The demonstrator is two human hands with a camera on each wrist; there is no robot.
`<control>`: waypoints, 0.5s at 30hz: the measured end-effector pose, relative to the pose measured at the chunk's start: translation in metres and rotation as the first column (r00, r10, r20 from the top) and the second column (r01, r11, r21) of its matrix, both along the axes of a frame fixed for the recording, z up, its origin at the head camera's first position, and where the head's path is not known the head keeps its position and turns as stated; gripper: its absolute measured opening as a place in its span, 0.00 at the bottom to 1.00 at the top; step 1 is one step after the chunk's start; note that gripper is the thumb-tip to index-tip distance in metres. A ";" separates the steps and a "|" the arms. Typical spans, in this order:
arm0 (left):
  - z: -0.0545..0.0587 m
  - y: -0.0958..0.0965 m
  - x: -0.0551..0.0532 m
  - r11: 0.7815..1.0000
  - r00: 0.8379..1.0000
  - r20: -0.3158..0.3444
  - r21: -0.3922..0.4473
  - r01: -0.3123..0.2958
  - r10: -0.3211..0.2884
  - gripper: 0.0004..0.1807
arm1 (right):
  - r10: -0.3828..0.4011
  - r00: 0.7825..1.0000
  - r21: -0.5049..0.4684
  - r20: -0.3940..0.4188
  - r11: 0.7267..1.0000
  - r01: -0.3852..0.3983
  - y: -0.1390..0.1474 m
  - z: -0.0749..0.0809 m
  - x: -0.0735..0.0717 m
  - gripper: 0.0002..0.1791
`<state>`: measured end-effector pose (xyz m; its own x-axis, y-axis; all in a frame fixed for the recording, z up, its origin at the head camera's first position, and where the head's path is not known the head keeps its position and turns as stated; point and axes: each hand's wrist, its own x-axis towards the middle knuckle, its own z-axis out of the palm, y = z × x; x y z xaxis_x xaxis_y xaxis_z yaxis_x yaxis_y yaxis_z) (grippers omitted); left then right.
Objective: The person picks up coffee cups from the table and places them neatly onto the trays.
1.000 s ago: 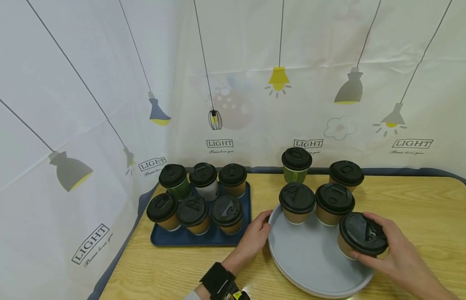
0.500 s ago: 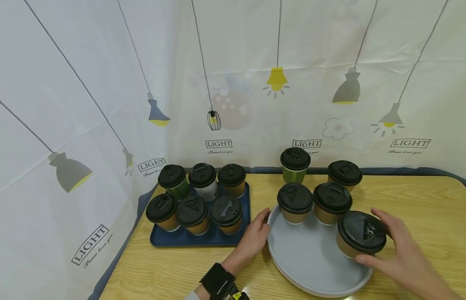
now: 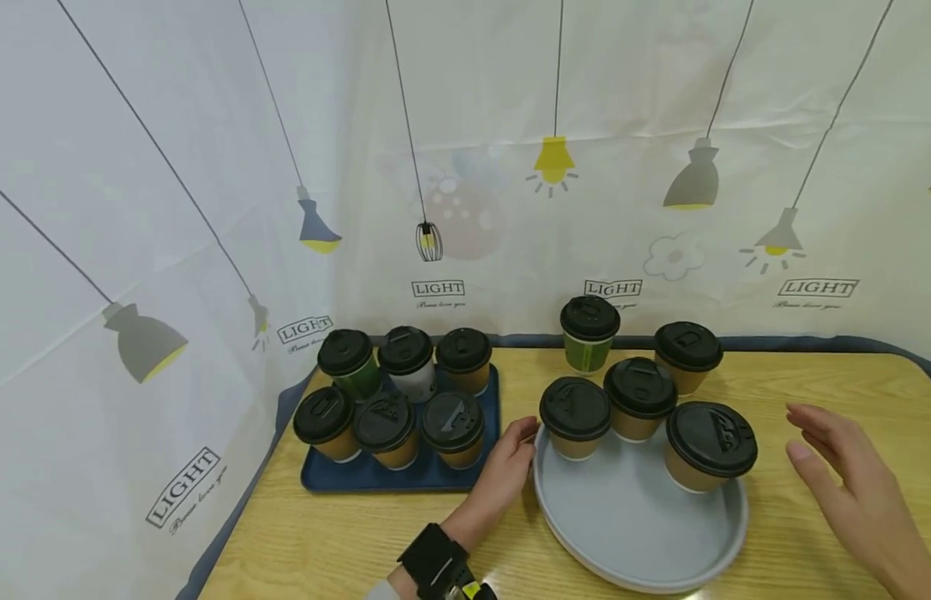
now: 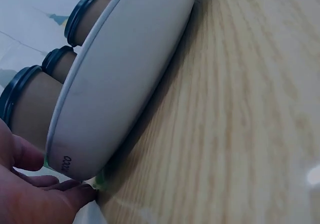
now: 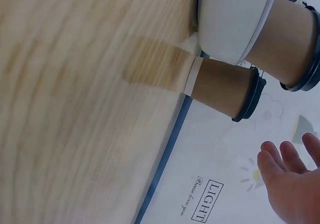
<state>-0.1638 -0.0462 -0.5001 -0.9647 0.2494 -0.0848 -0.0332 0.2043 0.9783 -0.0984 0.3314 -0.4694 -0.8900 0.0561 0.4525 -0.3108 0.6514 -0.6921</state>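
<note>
A round grey tray (image 3: 630,525) carries three brown paper cups with black lids: a left cup (image 3: 575,408), a middle cup (image 3: 640,388) and a right cup (image 3: 710,440). My left hand (image 3: 503,471) holds the tray's left rim; in the left wrist view its thumb (image 4: 25,155) lies on the cup side, its other fingers against the outer wall. To the right of the tray my right hand (image 3: 858,492) is in the air, fingers apart and holding nothing. The right cup is nearest to it, with a gap between.
Left of the tray, a dark blue rectangular tray (image 3: 393,481) bears several lidded cups in two rows. Behind the grey tray stand a green cup (image 3: 588,337) and a brown cup (image 3: 688,354) on the wooden table (image 3: 285,550). A printed cloth (image 3: 495,208) hangs behind.
My right hand has let go of the right cup and moved away to the right. The grey tray's cups have shifted round counterclockwise. My left hand keeps its place at the rim.
</note>
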 end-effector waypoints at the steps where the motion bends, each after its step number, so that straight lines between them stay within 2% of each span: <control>1: 0.000 0.001 -0.001 1.000 1.000 0.002 -0.009 0.008 -0.008 0.27 | -0.002 1.000 -0.001 0.005 1.000 0.002 0.001 0.000 -0.002 0.27; 6: -0.002 0.001 -0.002 0.998 0.998 0.016 -0.019 0.056 -0.055 0.29 | -0.013 1.000 0.002 0.013 1.000 0.013 0.005 -0.003 -0.008 0.26; 11: -0.001 -0.002 0.008 0.995 0.995 0.008 -0.029 0.099 -0.099 0.32 | -0.033 0.999 0.001 0.015 0.999 0.033 0.011 -0.004 -0.011 0.26; 15: -0.002 -0.005 0.012 0.996 0.996 -0.004 -0.012 0.086 -0.086 0.32 | -0.040 0.998 -0.002 0.043 0.999 0.040 0.014 -0.003 -0.015 0.27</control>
<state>-0.1521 -0.0516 -0.5018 -0.9402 0.3302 -0.0838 -0.0105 0.2178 0.9759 -0.1136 0.3451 -0.4724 -0.9058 0.0934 0.4132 -0.2541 0.6607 -0.7064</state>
